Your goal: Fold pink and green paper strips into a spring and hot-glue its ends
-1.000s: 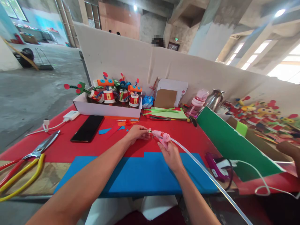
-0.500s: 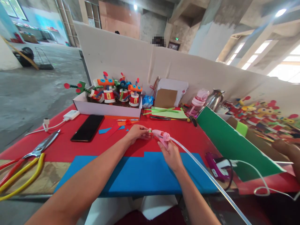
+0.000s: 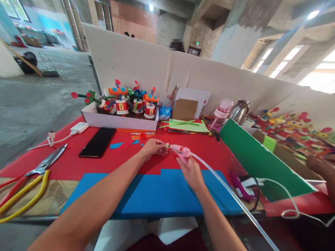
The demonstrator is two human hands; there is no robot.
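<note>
A red table (image 3: 214, 153) fills the view, backed by a pale partition wall (image 3: 146, 66). A large blue foam sheet (image 3: 157, 195) lies along the near edge under both forearms, and a green sheet (image 3: 256, 160) leans at a slant on the right side. At the back stands a white box (image 3: 117, 121) filled with small colourful craft figures (image 3: 131, 101), with a brown card (image 3: 184, 109), a pink bottle (image 3: 221, 111) and a metal kettle (image 3: 237, 111) further right. On the left lie a black phone (image 3: 98, 142), a white charger (image 3: 78, 128), and big scissors (image 3: 45, 164) beside yellow-handled pliers (image 3: 26, 198). A purple device (image 3: 242, 186) with a white cable (image 3: 285, 198) sits near the right edge of the blue sheet, and another person's hand (image 3: 318, 165) shows at the far right. The right hand (image 3: 191, 172) is curled around the handle of a pink glue gun (image 3: 180, 151), whose long clear glue stick (image 3: 230, 195) trails back toward the camera. The left hand (image 3: 154, 147) rests on the red table with its fingertips pinched together on a tiny green piece (image 3: 167, 145), held right at the nozzle of the glue gun; whether nozzle and piece touch is too small to tell. Blue paper scraps (image 3: 117, 145) lie just left of that hand.
</note>
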